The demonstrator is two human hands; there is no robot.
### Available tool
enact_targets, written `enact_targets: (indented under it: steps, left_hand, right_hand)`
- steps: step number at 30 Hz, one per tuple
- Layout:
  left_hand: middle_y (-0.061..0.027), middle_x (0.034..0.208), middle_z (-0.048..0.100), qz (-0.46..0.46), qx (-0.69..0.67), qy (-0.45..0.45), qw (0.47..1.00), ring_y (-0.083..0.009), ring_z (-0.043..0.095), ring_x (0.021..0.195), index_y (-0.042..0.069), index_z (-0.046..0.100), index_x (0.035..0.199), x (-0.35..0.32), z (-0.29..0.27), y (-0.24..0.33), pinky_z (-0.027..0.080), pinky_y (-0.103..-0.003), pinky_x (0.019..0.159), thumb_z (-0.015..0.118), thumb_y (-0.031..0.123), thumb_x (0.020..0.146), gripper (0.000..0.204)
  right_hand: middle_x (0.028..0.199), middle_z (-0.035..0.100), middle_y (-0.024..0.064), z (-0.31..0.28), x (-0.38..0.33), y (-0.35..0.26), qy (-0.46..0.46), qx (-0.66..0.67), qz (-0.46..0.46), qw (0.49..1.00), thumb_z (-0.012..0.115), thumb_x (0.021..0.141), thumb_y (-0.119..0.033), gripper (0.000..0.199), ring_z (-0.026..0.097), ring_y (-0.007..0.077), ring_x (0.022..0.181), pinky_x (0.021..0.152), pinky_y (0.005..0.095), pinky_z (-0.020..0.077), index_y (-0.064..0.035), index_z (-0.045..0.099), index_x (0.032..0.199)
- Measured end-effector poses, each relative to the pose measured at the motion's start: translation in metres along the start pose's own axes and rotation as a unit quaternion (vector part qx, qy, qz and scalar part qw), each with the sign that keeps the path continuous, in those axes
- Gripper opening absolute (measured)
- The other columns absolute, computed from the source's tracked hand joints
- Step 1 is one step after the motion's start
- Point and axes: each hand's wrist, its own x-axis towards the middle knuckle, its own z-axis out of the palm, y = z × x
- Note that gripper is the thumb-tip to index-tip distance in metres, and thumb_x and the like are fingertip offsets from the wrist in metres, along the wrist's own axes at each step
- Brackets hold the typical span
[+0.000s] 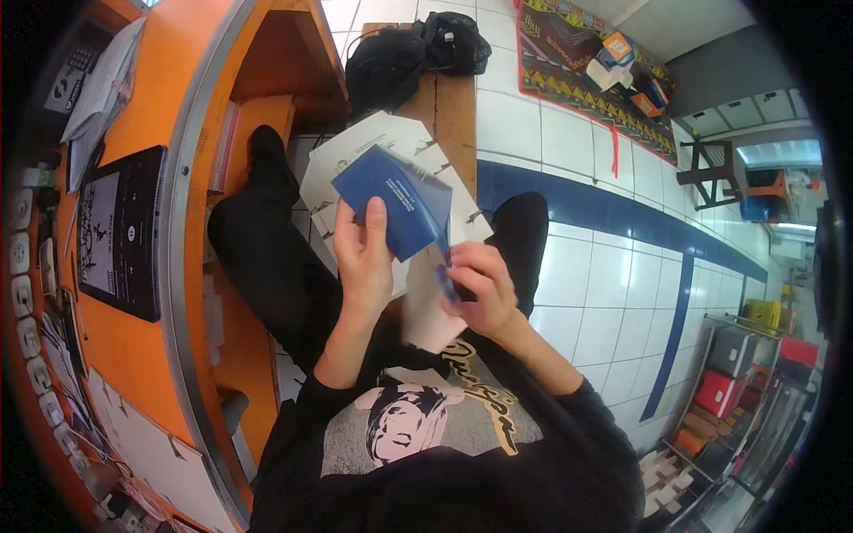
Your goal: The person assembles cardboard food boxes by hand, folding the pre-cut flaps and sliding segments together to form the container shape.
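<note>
**Blue booklet held up over the lap, both hands on it**

The orange desk curves down the person's left side, with a dark tablet lying flat on it. Ahead, a wooden bench carries a black bag, and white floor tiles spread out to the right.

Over the lap, a fan of white card sheets sits behind the hands. In front of them is the blue booklet, its long axis tilted from upper left down to lower right. The left hand is closed on its lower left edge, thumb pressed flat on the cover, and lies nearest to the middle of the booklet. The right hand sits lower and to the right, fingers pinched shut on the lower right corner, where a thin blue strip shows between the fingertips. So the booklet lies up and to the left of the right hand's pinch, while the left hand carries most of it.
</note>
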Motion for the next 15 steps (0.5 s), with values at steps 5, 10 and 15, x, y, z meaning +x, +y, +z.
enact_targets:
  steps: [5, 10, 15]
  left_hand:
    - [-0.0077, 0.118, 0.054, -0.011, -0.141, 0.024, 0.99, -0.0155, 0.054, 0.106, 0.002, 0.04, 0.13, -0.015, 0.013, -0.008, 0.045, -0.03, 0.09, 0.05, 0.017, 0.097, 0.037]
    - [-0.0148, 0.122, 0.05, 0.089, 0.04, -0.078, 0.992, -0.0186, 0.051, 0.111, -0.003, 0.033, 0.131, -0.026, 0.01, -0.009, 0.04, -0.031, 0.096, 0.047, -0.004, 0.092, 0.042]
    - [-0.0166, 0.122, 0.047, 0.097, 0.068, -0.11, 0.987, -0.0217, 0.049, 0.115, -0.006, 0.032, 0.128, -0.029, 0.009, -0.007, 0.037, -0.032, 0.098, 0.044, -0.007, 0.091, 0.039]
  right_hand:
    - [0.101, 0.059, 0.0141, -0.014, 0.026, -0.01, 0.004, -0.06, -0.101, 0.993, 0.073, 0.059, 0.002, 0.047, 0.061, 0.0304, 0.088, 0.073, 0.0348, 0.0523, 0.0004, 0.062, 0.104]
    - [0.099, 0.059, 0.0064, -0.029, 0.049, -0.016, -0.1, -0.148, -0.053, 0.983, 0.074, 0.06, -0.008, 0.04, 0.058, 0.0242, 0.087, 0.071, 0.0317, 0.0514, -0.0005, 0.066, 0.099]
    - [0.095, 0.058, 0.0061, -0.044, 0.052, -0.017, -0.194, -0.108, -0.046, 0.974, 0.075, 0.063, -0.009, 0.038, 0.058, 0.0223, 0.084, 0.069, 0.0318, 0.0517, 0.0004, 0.065, 0.098]
